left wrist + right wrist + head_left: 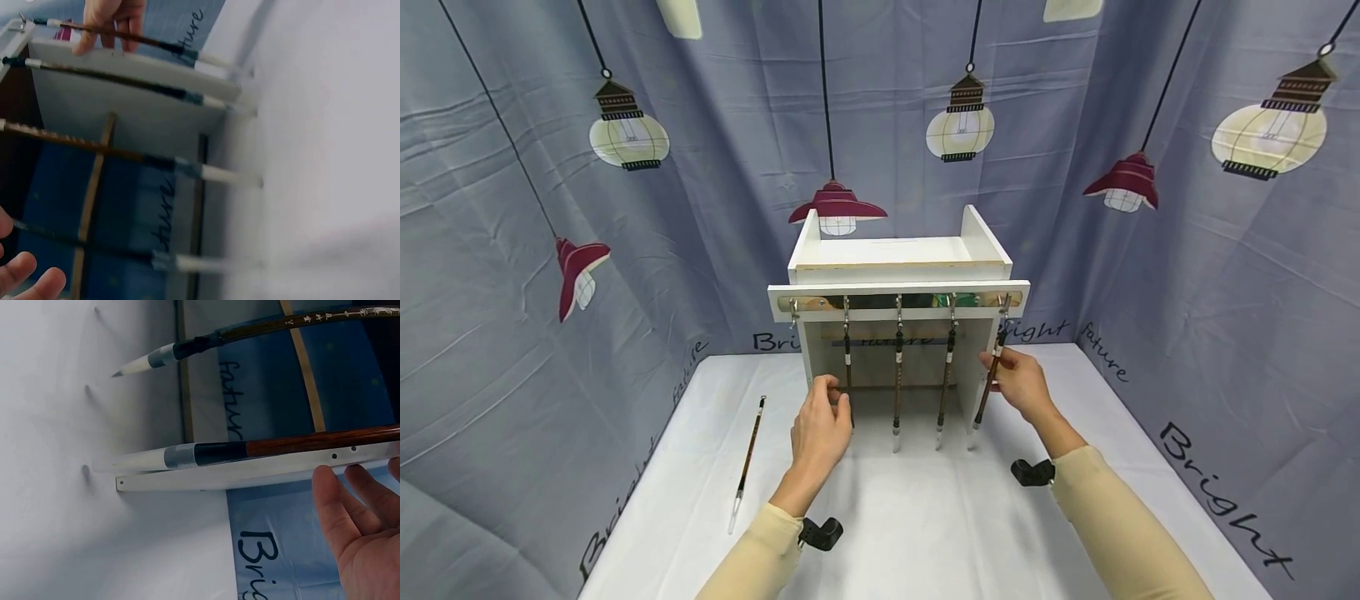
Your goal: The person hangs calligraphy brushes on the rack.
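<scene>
Several writing brushes hang tip down from the front rail of a white wooden stand. My left hand [822, 429] is beside the leftmost hanging brush [848, 358], its fingers loosely bent; in the left wrist view the fingertips [47, 284] show near that brush's dark handle. My right hand [1021, 383] is at the stand's right side, close to the rightmost brush [990, 379]. In the right wrist view its fingers reach the edge of the side panel [269, 472], below the brown brush handle [325, 439]. Neither hand visibly grips a brush.
Another brush [748, 458] lies on the white table [925, 533], left of the stand [898, 273]. A metal hook [793, 311] hangs at the rail's left end. Blue-grey curtains [737, 208] printed with lamps surround the table.
</scene>
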`<state>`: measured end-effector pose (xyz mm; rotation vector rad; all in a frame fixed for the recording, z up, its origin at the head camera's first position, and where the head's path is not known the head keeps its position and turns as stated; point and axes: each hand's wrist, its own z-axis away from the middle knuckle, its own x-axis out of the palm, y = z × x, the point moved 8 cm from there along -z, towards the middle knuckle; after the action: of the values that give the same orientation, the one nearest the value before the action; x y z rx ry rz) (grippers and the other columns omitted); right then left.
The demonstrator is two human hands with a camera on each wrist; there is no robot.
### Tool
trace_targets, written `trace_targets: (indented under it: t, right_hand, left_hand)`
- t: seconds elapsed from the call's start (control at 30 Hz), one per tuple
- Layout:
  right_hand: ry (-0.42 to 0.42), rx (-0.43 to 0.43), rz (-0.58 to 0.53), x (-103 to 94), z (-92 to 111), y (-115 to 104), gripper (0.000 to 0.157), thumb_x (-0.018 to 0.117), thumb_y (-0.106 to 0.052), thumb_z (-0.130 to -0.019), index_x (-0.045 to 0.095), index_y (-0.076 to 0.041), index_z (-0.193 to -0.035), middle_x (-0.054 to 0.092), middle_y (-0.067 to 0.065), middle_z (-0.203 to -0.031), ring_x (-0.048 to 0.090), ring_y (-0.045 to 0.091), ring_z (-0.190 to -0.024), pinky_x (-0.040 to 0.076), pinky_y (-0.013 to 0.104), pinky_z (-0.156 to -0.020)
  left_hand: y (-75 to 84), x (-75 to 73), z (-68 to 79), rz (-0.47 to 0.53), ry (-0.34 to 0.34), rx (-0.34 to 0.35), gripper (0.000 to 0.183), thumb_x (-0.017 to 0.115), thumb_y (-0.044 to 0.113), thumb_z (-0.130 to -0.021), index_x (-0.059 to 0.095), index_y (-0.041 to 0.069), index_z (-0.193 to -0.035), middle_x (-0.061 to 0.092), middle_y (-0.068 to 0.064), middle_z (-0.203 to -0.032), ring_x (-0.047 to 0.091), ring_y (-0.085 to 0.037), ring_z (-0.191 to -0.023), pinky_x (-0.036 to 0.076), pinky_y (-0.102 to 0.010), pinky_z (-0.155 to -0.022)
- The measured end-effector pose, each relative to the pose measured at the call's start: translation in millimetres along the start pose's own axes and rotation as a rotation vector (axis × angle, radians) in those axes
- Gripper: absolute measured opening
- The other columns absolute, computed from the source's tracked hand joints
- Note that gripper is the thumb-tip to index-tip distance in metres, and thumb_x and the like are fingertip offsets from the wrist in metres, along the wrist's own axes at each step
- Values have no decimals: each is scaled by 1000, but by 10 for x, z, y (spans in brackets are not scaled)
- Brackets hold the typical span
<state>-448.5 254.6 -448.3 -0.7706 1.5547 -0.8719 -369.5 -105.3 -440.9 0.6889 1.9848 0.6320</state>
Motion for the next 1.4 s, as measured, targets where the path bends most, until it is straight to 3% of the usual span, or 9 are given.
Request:
trace_targets:
  t: [0.2,0.47,0.6,0.83,1.4]
  right_hand:
    - [-11,7,-16,21,-4,11,52,61,-47,-102,68,0,-123,68,27,-126,71,37,-106,63,41,-87]
    - [5,-1,6,4,4,-19,49,60,-46,-103,68,-1,-121,69,24,-126,71,37,-107,63,41,-87]
    - [5,-6,4,3,-1,-30,48,60,-44,-104,68,0,-123,68,25,-127,71,38,-109,63,41,-87]
    - [0,-5,1,2,-16,-30,52,60,-46,-103,67,2,-122,68,26,-127,71,38,-107,63,41,-86]
    - [9,-12,-6,11,-6,-20,53,61,-48,-102,67,-2,-127,69,24,-128,71,38,-110,63,39,-85]
  left_hand:
    - [-457,-111,12,-83,-6,-51,28,63,29,-100,60,17,-125,68,-1,-105,69,-22,-81,49,-35,-57]
    - [-1350,-258,-46,-233,-40,-228,37,60,32,-99,57,11,-130,65,-14,-114,68,-40,-91,52,-56,-66]
    - [-1641,-301,-34,-262,-61,-301,44,59,33,-98,53,8,-134,61,-21,-120,66,-47,-100,52,-63,-72]
    - [-1859,-319,-14,-264,-75,-361,54,63,35,-96,50,6,-140,57,-26,-130,61,-55,-110,51,-70,-79]
    - [-2105,-132,-20,-242,-142,-425,59,62,30,-97,49,-2,-145,58,-34,-129,57,-58,-116,47,-74,-87]
